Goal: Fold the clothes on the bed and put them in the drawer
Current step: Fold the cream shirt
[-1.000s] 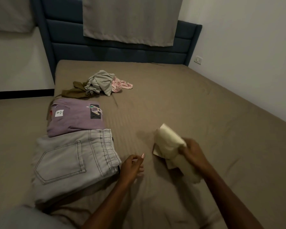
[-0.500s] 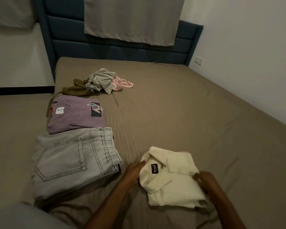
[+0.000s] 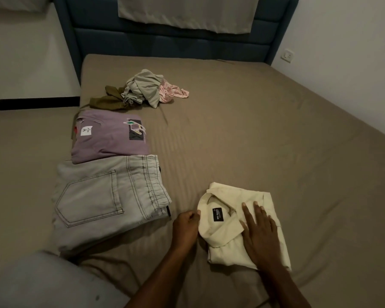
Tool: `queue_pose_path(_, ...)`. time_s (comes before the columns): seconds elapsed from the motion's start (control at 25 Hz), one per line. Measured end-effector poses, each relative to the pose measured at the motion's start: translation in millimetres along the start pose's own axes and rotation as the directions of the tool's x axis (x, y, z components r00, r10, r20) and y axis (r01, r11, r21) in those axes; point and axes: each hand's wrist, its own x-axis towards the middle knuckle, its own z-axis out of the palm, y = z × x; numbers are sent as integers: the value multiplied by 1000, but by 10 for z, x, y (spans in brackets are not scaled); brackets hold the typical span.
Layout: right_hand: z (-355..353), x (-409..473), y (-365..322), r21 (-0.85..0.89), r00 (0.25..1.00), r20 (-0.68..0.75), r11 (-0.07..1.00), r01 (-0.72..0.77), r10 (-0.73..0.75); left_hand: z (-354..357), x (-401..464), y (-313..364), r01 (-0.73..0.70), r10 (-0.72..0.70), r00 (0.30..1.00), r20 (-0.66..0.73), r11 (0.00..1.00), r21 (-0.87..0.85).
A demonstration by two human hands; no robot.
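The folded cream shirt (image 3: 233,221) is laid flat on the bed (image 3: 276,141), collar toward the left hand (image 3: 185,225), its long axis running away from that hand. The collar edge is pinched by the left hand, while the right hand (image 3: 259,234) is pressed flat, fingers straight, on the shirt's middle.

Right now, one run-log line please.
cream shirt: folded on bed | right hand: flat on it | left hand: grip at collar

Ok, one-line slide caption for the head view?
Right hand flat on folded cream collared shirt, left hand pinching its collar; folded grey jeans lie beside.
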Motion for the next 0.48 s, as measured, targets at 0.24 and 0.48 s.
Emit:
queue_pose_path(0.24,-166,18,174,345,957,-195,929,-136,213,-6,-290,165,159,-149,984,94,982,-102)
queue_pose_path(0.48,-532,173,529,408,743,211,634,-657,635,-33,-477,387,446,-327,890,318,767,-462)
